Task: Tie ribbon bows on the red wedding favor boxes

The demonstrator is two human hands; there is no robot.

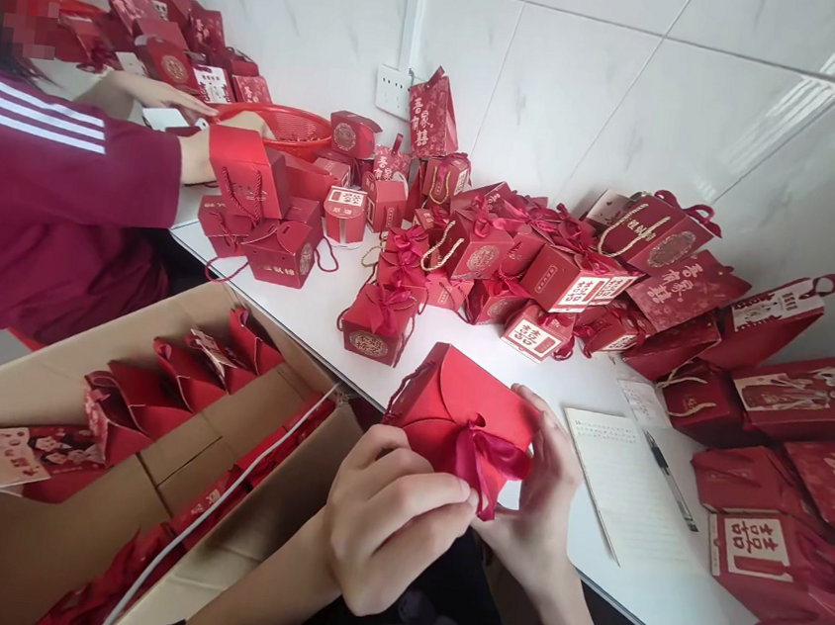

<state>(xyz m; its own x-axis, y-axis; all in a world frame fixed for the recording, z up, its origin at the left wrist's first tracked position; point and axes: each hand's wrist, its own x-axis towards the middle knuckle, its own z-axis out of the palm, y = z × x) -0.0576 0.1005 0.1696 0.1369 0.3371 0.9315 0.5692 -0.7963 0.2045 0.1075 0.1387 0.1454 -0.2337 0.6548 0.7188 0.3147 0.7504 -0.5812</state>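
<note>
In front of me, over the table's front edge, a red gift box [480, 394] is tilted with its rounded flaps folded together. A dark red satin ribbon [484, 459] is tied in a bow at its top, and a twisted cord handle shows at its left side. My left hand [396, 514] is closed, its thumb and fingers pinching at the ribbon. My right hand [545, 485] is wrapped round the right side of the box, partly hidden behind it. Just beyond stands a smaller bow-tied red box [380, 324].
Several red boxes [484, 245] are heaped along the wall; more [764, 568] stand at the right. A notebook [612, 482] and a pen [673, 479] lie right. A large carton [199, 469] with red boxes and a white cable is at left. Another person's sleeve [68, 156] reaches across toward an orange basket [292, 125].
</note>
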